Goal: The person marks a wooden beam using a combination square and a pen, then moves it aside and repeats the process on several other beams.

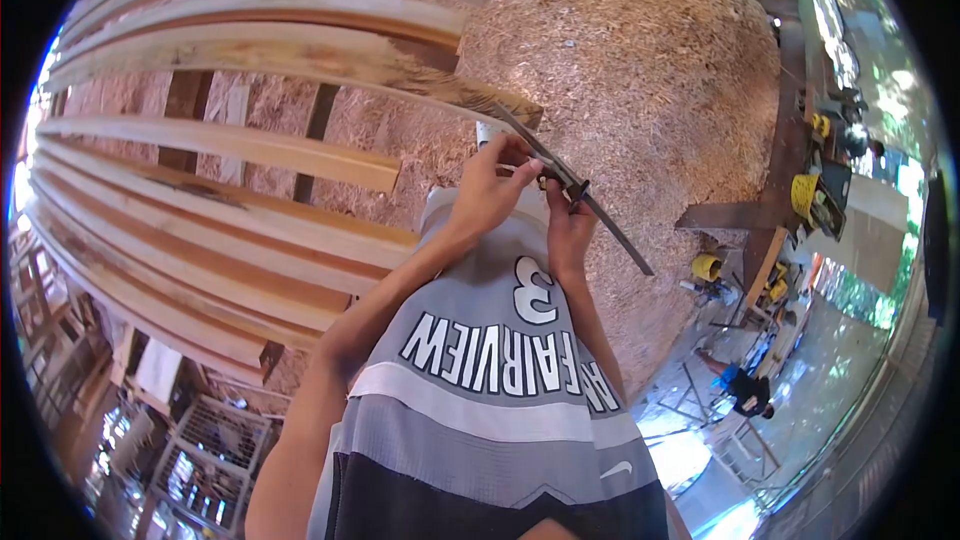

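In front of my jersey I hold a long, thin, flat grey metal bar [622, 240] that slants from upper left to lower right. A dark fitting [577, 192] sits around the bar near its middle. My left hand [492, 185] is closed, its thumb and fingers pinched at the bar beside the fitting. Just below the fitting, my right hand [570, 232] has its fingers wrapped round it, partly hidden. A small brassy part shows between the two hands, too small to name. The bar's upper end overlaps the end of a wooden beam [300, 50].
Several long sawn planks [230, 155] lie across supports on my left. Wood shavings [640, 60] cover the floor. At right are a dark beam frame [735, 216], yellow-and-black tools [805, 195] and a person [745, 390] farther off. A wire-mesh crate [210, 460] stands lower left.
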A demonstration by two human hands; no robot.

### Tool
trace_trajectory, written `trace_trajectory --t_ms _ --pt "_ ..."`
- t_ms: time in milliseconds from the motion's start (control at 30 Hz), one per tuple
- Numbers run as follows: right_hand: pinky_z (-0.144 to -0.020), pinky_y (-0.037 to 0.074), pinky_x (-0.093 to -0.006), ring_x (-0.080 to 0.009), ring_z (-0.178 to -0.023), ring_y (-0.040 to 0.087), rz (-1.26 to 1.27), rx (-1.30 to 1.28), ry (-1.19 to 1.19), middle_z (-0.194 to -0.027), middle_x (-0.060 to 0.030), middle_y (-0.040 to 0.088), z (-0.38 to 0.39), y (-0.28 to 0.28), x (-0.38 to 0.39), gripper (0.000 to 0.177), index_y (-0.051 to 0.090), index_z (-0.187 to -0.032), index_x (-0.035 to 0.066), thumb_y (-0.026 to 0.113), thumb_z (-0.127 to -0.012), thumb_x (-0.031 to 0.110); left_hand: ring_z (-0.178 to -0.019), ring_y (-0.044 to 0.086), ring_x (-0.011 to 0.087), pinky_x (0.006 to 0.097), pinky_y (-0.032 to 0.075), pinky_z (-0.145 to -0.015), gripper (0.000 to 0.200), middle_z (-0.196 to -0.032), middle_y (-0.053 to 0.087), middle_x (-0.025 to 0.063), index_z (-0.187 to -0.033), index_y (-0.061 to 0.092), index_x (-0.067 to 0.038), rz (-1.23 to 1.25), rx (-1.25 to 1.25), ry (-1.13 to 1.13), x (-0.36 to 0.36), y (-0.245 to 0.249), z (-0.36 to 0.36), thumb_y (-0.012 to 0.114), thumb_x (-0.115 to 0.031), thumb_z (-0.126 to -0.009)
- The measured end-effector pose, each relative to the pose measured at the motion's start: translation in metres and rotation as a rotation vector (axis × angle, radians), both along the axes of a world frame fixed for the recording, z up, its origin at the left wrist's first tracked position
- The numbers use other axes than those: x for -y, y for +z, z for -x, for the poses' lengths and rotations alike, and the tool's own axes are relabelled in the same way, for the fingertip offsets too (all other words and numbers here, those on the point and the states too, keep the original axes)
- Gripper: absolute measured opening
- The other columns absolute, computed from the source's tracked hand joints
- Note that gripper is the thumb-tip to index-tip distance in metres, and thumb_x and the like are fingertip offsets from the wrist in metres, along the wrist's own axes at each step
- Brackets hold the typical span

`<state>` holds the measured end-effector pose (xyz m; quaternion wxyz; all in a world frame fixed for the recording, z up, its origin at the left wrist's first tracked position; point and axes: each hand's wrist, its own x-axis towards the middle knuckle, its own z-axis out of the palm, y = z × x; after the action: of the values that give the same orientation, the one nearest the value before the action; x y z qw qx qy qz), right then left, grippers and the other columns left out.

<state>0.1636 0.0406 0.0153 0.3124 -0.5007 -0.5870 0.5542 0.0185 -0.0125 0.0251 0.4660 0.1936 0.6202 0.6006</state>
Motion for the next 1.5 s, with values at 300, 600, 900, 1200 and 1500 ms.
trace_trajectory --t_ms 300,600,900,1200,1500 --pt "-0.055 0.052 -0.0302 -0.0174 -0.071 0.07 -0.953 0.444 0.327 -0.134 -0.0065 0.069 0.014 0.049 -0.028 0.052 0.07 -0.136 0.018 0.074 -0.085 0.006 -0.108 0.068 0.0175 0.0329 0.056 -0.095 0.042 -0.118 0.067 0.0089 -0.138 0.051 -0.002 -0.169 0.22 -0.072 -0.031 0.03 0.042 0.065 0.001 -0.099" --pt "-0.06 0.053 -0.0293 -0.0192 -0.078 0.073 -0.754 0.293 0.008 -0.125 -0.0112 0.073 0.0 0.08 -0.072 0.038 0.071 -0.13 0.011 0.075 -0.093 0.016 -0.098 0.071 0.0164 0.035 0.057 -0.089 0.045 -0.115 0.075 0.0084 -0.133 0.064 -0.004 0.03 -0.568 -1.075 -0.106 0.096 0.161 0.069 0.006 -0.089" --pt "-0.062 0.046 -0.0333 -0.0149 -0.068 0.06 0.058 0.065 0.272 -0.08 -0.0041 0.072 0.038 0.026 -0.086 0.039 0.077 -0.108 0.004 0.065 -0.102 0.041 -0.091 0.071 0.0338 0.0436 0.055 -0.081 0.033 -0.096 0.075 0.0158 -0.111 0.076 -0.004 0.035 -0.883 -1.401 -0.15 0.079 0.141 0.076 0.005 -0.079" --pt "-0.064 0.042 -0.0291 -0.0086 -0.068 0.054 0.292 -0.13 0.061 -0.074 0.002 0.067 0.067 -0.006 -0.064 0.025 0.079 -0.1 0.004 0.067 -0.099 0.027 -0.119 0.06 0.03 0.0471 0.042 -0.103 0.053 -0.129 0.067 0.0059 -0.132 0.065 -0.016 -0.338 -1.354 -0.93 -0.121 0.043 0.142 0.078 -0.009 -0.081" --pt "-0.064 0.042 -0.0277 -0.0062 -0.069 0.054 0.486 -0.114 -0.06 -0.08 0.0011 0.075 0.06 -0.048 -0.037 0.023 0.081 -0.1 0.003 0.073 -0.098 0.024 -0.113 0.066 0.0335 0.0545 0.03 -0.102 0.057 -0.103 0.074 0.0121 -0.142 0.05 -0.018 0.132 -1.164 -0.726 -0.101 -0.006 0.151 0.073 -0.036 -0.093"
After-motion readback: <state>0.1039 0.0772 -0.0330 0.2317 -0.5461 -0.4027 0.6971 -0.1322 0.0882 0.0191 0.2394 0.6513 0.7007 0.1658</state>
